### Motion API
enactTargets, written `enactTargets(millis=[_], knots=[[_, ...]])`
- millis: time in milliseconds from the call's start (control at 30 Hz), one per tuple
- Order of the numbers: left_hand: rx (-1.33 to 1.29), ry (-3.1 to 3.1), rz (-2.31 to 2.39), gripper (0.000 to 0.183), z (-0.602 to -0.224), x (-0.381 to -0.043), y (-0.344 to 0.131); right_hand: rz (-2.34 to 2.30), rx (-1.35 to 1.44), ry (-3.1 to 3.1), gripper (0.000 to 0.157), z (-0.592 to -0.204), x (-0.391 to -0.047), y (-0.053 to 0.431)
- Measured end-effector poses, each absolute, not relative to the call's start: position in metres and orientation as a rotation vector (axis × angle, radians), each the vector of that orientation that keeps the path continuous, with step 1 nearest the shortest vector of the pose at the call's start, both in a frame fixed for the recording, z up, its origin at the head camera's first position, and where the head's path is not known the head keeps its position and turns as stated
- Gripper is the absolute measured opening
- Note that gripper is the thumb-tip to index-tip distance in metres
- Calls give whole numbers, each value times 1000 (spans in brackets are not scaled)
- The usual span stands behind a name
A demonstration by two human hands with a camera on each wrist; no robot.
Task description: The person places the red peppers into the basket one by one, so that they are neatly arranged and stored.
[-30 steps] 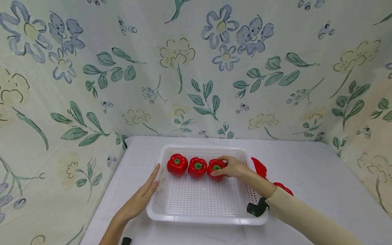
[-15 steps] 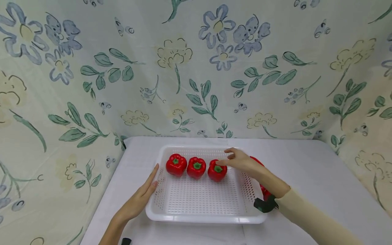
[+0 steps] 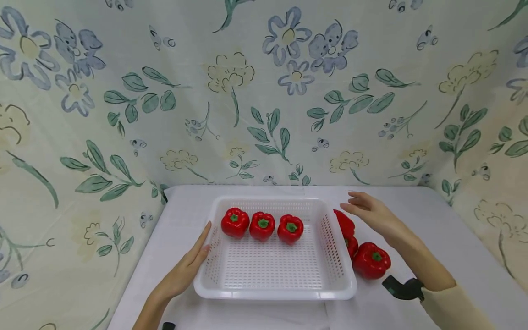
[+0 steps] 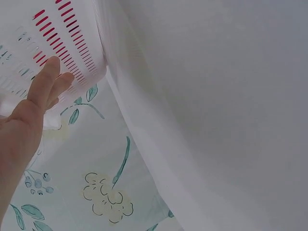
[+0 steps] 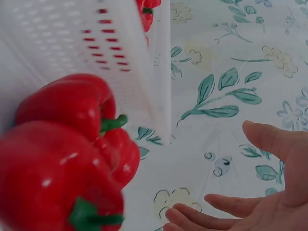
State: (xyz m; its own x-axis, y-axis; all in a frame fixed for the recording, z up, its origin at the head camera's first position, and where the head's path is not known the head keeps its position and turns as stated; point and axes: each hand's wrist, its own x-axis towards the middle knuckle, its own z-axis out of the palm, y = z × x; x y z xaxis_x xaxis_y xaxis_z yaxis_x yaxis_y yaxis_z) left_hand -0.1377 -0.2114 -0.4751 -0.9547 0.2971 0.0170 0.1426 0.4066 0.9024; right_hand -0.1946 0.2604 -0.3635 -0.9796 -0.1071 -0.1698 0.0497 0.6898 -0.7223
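Three red bell peppers stand in a row along the back of a white perforated basket: a left pepper, a middle pepper and a right pepper. My left hand rests with straight fingers against the basket's left wall. Beyond the right wall, my right hand hovers with fingers spread and nothing in them. Below it, outside the basket, lie more red peppers; the nearest pepper shows its green stem, and another pepper sits behind it in the right wrist view.
The basket stands on a table with a white cloth. A flower-patterned curtain hangs behind the table and along its sides. A pointed red piece shows beside the basket's right wall, partly hidden by it.
My right hand has let go of the right pepper in the basket and moved right, over the wall to above the peppers outside. The left hand has stayed at the basket.
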Motion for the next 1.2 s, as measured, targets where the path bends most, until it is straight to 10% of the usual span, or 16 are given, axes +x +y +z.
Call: enactTargets(millis=[1200], knots=[[373, 2516, 1568, 60, -475, -139, -211, -1343, 368, 2581, 116, -478, -125, 311]])
